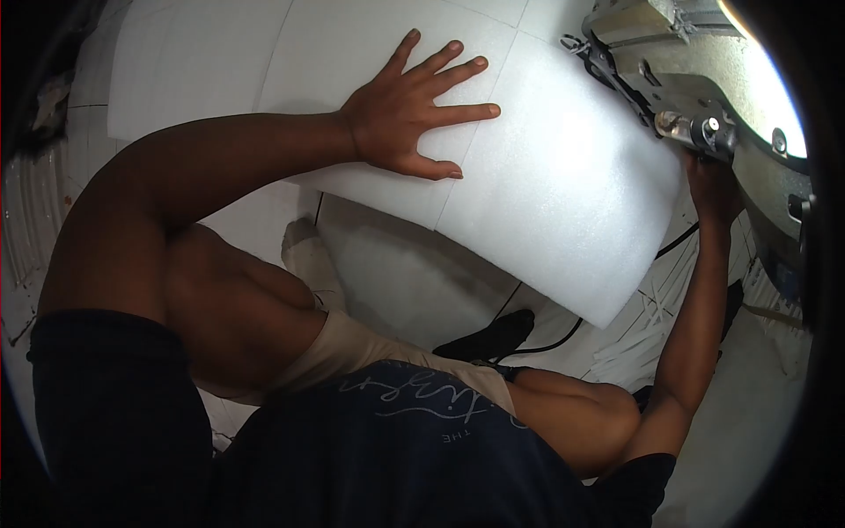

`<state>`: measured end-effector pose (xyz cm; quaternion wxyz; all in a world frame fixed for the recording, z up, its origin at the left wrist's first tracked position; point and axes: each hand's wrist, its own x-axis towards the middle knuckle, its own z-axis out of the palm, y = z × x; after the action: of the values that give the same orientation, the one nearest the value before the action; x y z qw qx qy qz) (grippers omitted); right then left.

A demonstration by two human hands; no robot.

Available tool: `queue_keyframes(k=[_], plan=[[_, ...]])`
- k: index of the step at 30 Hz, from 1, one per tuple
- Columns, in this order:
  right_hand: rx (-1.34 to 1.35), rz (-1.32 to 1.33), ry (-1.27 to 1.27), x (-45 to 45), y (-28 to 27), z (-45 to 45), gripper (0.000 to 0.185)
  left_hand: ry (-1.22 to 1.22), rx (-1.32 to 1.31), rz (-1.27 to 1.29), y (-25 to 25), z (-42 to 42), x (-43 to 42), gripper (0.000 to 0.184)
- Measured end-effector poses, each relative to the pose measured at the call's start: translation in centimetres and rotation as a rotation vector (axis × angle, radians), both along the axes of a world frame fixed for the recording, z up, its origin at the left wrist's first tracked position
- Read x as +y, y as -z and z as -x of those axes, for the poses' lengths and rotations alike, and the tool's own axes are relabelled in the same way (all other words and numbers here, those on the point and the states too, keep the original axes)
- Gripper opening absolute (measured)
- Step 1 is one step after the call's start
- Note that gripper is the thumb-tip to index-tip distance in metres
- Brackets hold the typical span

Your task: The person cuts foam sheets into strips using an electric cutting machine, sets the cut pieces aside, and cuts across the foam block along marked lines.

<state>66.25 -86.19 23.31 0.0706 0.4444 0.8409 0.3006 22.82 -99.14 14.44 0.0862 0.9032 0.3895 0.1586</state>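
My left hand (400, 119) lies flat with its fingers spread on a large white foam sheet (563, 185). Seams or faint lines cross the sheet, and its near edge hangs over the floor. At the right, my right hand (711, 189) reaches up beneath a metal machine (695, 101) with a silver cylinder and dark plates on its side. Its fingers are hidden behind the machine's lower part, so I cannot see what they hold or touch. The sheet's right edge lies beside this hand and runs up near the machine.
A bright light glares at the upper right of the machine. Below the sheet, a black cable (554, 341) runs over the tiled floor near a black shoe or sandal (488, 336). Thin white strips (647, 330) lie on the floor by my right forearm.
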Motion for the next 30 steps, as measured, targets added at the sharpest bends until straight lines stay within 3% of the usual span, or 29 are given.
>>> queue_keyframes(k=[3,6,9,12,13,15,21,24,26,30], plan=[[0.219,-0.091,-0.281,0.3,0.1,1.2,0.045,0.003,-0.007,0.015,0.1,0.1,-0.1,0.076],[0.193,-0.096,-0.265,0.3,0.6,1.6,0.043,0.008,-0.003,0.013,0.2,0.1,0.1,0.076],[0.149,0.018,0.008,0.5,0.9,1.6,0.054,0.006,-0.018,0.008,0.3,0.1,0.1,0.076],[0.034,0.031,0.011,0.4,1.3,2.3,0.052,0.01,-0.036,0.016,0.5,0.2,0.0,0.075],[0.12,-0.006,-0.109,0.7,1.3,2.5,0.041,0.013,-0.035,0.008,0.4,0.3,0.1,0.075],[0.193,-0.027,-0.231,0.6,1.0,3.2,0.036,0.016,-0.053,-0.008,0.7,0.3,0.0,0.074],[0.252,-0.05,-0.27,1.0,1.0,5.1,0.041,0.011,-0.069,-0.006,0.7,0.3,0.1,0.072],[0.181,-0.013,-0.255,1.3,1.3,5.3,0.044,0.01,-0.072,-0.007,1.1,0.4,0.0,0.072],[-0.008,0.103,0.018,1.2,1.6,5.6,0.045,0.013,-0.079,-0.003,1.3,0.5,0.0,0.072],[-0.156,0.056,0.044,1.7,2.2,6.4,0.044,0.011,-0.093,0.009,1.5,0.5,0.1,0.072]])
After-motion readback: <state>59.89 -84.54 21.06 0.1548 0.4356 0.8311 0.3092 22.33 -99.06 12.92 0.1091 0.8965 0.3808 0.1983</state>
